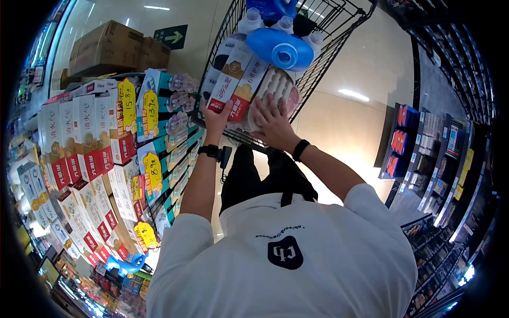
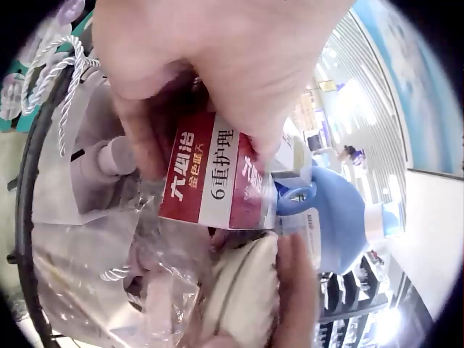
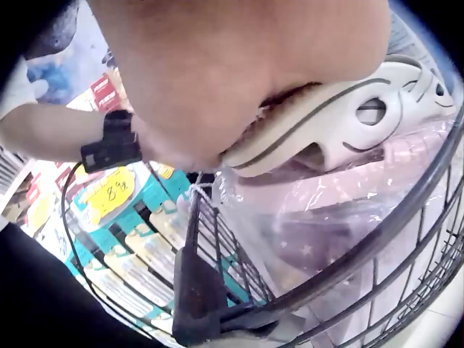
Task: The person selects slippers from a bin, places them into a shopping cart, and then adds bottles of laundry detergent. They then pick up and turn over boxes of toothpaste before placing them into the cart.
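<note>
My left hand grips the near end of a red-and-white toothpaste box; in the left wrist view, fingers and thumb lie on opposite sides of the box. Beside it, my right hand holds a cream scrub brush, its bristles facing up under the fingers. The right wrist view shows the holed, cream body of the brush. Both things are over the near end of a black wire shopping cart. Clear plastic bags with pink contents lie below the brush.
Blue detergent bottles fill the cart's far part. To the left, a display of stacked toothpaste boxes carries yellow price tags, with cardboard boxes behind. Shelves stand at the right.
</note>
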Tool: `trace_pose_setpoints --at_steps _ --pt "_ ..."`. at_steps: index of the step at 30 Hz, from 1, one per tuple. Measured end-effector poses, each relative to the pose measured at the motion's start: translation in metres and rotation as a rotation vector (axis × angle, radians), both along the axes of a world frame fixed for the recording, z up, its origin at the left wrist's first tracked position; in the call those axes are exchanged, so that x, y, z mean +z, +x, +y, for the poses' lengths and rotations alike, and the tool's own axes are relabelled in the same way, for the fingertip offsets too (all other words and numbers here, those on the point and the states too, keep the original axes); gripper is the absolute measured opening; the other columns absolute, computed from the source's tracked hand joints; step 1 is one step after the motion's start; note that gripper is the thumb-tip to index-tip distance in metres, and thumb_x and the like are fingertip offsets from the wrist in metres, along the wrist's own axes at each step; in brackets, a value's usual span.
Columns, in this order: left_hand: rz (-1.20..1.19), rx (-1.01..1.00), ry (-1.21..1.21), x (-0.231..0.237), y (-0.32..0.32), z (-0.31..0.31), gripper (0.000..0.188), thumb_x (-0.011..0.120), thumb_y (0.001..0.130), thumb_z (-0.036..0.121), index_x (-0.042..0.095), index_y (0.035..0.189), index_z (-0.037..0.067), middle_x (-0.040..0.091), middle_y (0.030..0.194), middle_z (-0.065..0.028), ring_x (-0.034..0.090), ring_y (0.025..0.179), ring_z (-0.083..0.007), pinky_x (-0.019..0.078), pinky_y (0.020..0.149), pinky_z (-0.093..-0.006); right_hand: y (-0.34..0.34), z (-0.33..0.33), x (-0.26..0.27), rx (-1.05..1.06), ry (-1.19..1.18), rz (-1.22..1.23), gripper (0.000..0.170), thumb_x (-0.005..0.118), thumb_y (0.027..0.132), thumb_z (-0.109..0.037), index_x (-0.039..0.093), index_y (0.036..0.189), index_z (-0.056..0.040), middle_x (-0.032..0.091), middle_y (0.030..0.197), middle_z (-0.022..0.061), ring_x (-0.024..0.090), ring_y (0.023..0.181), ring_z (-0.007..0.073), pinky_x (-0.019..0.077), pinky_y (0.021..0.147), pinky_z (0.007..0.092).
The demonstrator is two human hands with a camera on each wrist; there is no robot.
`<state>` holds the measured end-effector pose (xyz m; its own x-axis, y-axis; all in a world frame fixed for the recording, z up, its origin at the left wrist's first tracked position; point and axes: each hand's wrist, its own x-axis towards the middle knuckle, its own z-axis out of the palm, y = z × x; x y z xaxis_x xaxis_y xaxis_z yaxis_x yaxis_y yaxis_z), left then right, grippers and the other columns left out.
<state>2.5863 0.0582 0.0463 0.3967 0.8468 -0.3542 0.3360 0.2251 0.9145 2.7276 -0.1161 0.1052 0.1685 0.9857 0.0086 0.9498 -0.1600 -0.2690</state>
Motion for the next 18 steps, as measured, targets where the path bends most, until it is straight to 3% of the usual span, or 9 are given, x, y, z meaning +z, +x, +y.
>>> trace_pose_setpoints --at_steps 2,8,10,11,13,14,15,17,18 --pt "0.01 -0.028 -0.007 0.002 -0.003 -0.005 0.11 0.081 0.073 0.039 0.009 0.14 -0.01 0.052 0.119 -0.0244 0.06 0.1 -0.0251 0.053 0.08 -0.0317 0.01 -0.006 0.009 -0.017 0.096 0.18 0.088 0.066 0.077 -0.054 0.032 0.143 -0.0075 0.028 0.151 0.0135 0.021 0.14 0.0399 0.0136 0.112 0.059" --pt "-0.019 0.079 0.045 0.013 -0.006 -0.017 0.113 0.08 0.074 0.039 0.001 0.143 -0.005 0.05 0.121 -0.0259 0.061 0.099 -0.0264 0.0538 0.077 -0.0325 0.029 -0.019 0.045 -0.003 0.106 0.232 0.076 0.066 0.08 -0.046 0.038 0.139 -0.0068 0.032 0.148 0.0138 0.023 0.14 0.0354 0.0159 0.112 0.0536" --pt "-0.006 0.051 -0.179 0.018 -0.012 -0.016 0.116 0.08 0.075 0.038 -0.004 0.143 -0.004 0.054 0.116 -0.0239 0.062 0.095 -0.0259 0.0537 0.076 -0.033 0.032 -0.025 0.045 -0.038 0.111 0.274 0.065 0.063 0.084 -0.038 0.041 0.136 -0.0056 0.035 0.146 0.0153 0.027 0.138 0.0334 0.019 0.111 0.0497" --pt "-0.011 0.07 -0.166 0.025 -0.015 -0.019 0.116 0.08 0.075 0.038 -0.004 0.143 -0.004 0.054 0.116 -0.0239 0.062 0.095 -0.0259 0.0537 0.076 -0.033 0.031 -0.029 0.044 -0.017 0.121 0.272 0.065 0.063 0.084 -0.038 0.041 0.136 -0.0056 0.035 0.146 0.0153 0.027 0.138 0.0334 0.019 0.111 0.0497" --pt "0.07 -0.006 -0.21 0.043 -0.02 -0.023 0.117 0.08 0.075 0.039 -0.005 0.144 -0.003 0.059 0.108 -0.0211 0.064 0.088 -0.0242 0.0533 0.074 -0.0331 0.03 -0.036 0.041 -0.11 0.13 0.305 0.06 0.062 0.086 -0.035 0.042 0.135 -0.0061 0.037 0.143 0.0166 0.03 0.136 0.0333 0.0216 0.109 0.0493" --pt "0.016 -0.007 -0.013 0.006 -0.03 -0.025 0.116 0.078 0.076 0.039 -0.005 0.145 -0.003 0.064 0.096 -0.0165 0.065 0.08 -0.0212 0.0523 0.07 -0.0322 0.029 -0.038 0.043 -0.125 0.155 0.276 0.056 0.062 0.086 -0.031 0.043 0.133 -0.0071 0.041 0.138 0.0165 0.035 0.131 0.0345 0.0264 0.106 0.0485" --pt "0.014 0.026 0.009 0.01 -0.04 -0.022 0.116 0.078 0.076 0.039 -0.005 0.145 -0.003 0.064 0.096 -0.0165 0.065 0.08 -0.0212 0.0523 0.07 -0.0322 0.029 -0.04 0.044 -0.09 0.172 0.278 0.056 0.062 0.086 -0.031 0.043 0.133 -0.0071 0.041 0.138 0.0165 0.035 0.131 0.0345 0.0264 0.106 0.0485" --pt "0.142 -0.071 -0.08 0.024 -0.06 -0.027 0.113 0.076 0.079 0.041 -0.004 0.145 -0.004 0.065 0.089 -0.0147 0.065 0.077 -0.0196 0.0511 0.068 -0.0318 0.03 -0.044 0.047 -0.141 0.17 0.291 0.053 0.063 0.085 -0.026 0.045 0.131 -0.0076 0.044 0.133 0.0161 0.04 0.126 0.0358 0.0303 0.102 0.0476" --pt "0.199 -0.039 -0.037 0.024 -0.072 -0.029 0.105 0.073 0.08 0.042 0.006 0.145 -0.004 0.065 0.081 -0.0121 0.064 0.076 -0.019 0.0502 0.068 -0.031 0.031 -0.044 0.052 -0.137 0.206 0.29 0.048 0.064 0.084 -0.021 0.048 0.127 -0.0077 0.047 0.128 0.0159 0.042 0.122 0.0366 0.0331 0.099 0.048"
